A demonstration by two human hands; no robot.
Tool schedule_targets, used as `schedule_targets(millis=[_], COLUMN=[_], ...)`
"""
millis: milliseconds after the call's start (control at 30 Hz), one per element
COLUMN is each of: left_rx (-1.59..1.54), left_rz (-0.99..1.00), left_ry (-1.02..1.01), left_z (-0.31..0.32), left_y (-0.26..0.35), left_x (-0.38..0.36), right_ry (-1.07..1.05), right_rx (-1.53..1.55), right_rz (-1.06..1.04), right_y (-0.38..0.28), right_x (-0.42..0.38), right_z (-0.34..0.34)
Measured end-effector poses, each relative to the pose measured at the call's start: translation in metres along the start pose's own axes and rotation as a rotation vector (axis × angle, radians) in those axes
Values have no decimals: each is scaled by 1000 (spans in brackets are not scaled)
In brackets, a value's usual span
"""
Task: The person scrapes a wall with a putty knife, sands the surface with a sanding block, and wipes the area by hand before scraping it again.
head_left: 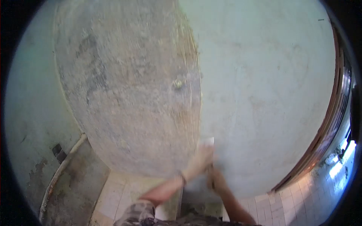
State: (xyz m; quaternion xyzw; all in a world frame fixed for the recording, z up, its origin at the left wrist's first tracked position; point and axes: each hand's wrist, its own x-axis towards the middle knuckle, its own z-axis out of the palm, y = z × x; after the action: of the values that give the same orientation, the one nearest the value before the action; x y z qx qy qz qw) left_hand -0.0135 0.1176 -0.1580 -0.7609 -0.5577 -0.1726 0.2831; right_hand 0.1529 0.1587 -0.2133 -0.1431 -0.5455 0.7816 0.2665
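Observation:
A pale, flat-edged tool (206, 141) rests against the wall at the lower end of the border between the bare grey plaster (128, 83) and the pale green paint (264, 86). My left hand (201, 158) is closed just below its blade. Lower and to the right, my right hand (214, 179) is wrapped round what looks like the tool's handle, mostly hidden by the fingers. Both hands are blurred and close together.
A small knob-like fitting (178, 83) sticks out of the plaster. A pipe (62, 165) runs along the lower left wall. A brown frame (320, 139) stands at the right. Floor tiles (277, 207) show below.

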Motion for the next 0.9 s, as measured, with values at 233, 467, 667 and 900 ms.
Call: schedule_targets(millis=[233,467,667,900], left_rx=[-301,-369,-86,269], left_rz=[-654,-843,-463,-159], left_ry=[-648,-347,438,941], left_z=[91,46,-25,-200], left_y=[73,66,30,-105], left_x=[-200,-149,-29,168], right_ry=[226,306,539,713], right_rx=[-618,-654,-235,-280], right_rz=[639,407,432,369], right_y=[61,42,5,-4], right_x=[-104,-137,-194,-247], right_z=[-69,-105,-79,-64])
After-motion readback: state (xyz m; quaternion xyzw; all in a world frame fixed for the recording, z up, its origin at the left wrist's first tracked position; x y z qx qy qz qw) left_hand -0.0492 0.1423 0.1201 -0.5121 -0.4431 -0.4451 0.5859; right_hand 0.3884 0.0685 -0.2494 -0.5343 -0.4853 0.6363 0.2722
